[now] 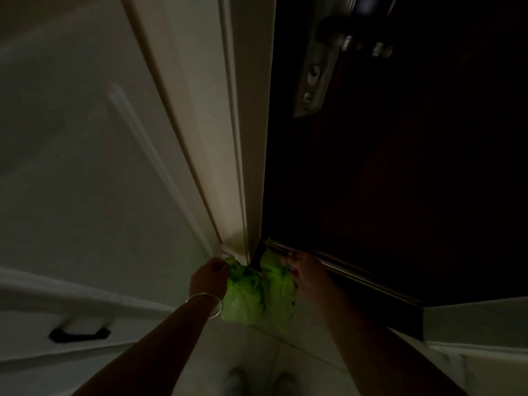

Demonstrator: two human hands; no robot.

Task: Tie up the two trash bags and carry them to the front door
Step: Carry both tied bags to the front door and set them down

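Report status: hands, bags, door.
Left hand grips left green bag; right hand grips right green bag. Both bags at the foot of the dark door. Nothing blocking seen.

Left hand fingertips hidden behind green bag top; grip unclear. Right hand fingers lost in dark. Door handle blurred, cut by top edge. Shoes (dim, blurry) cropped at btm.

Trash bags bright green – door dark brown – frame cream.
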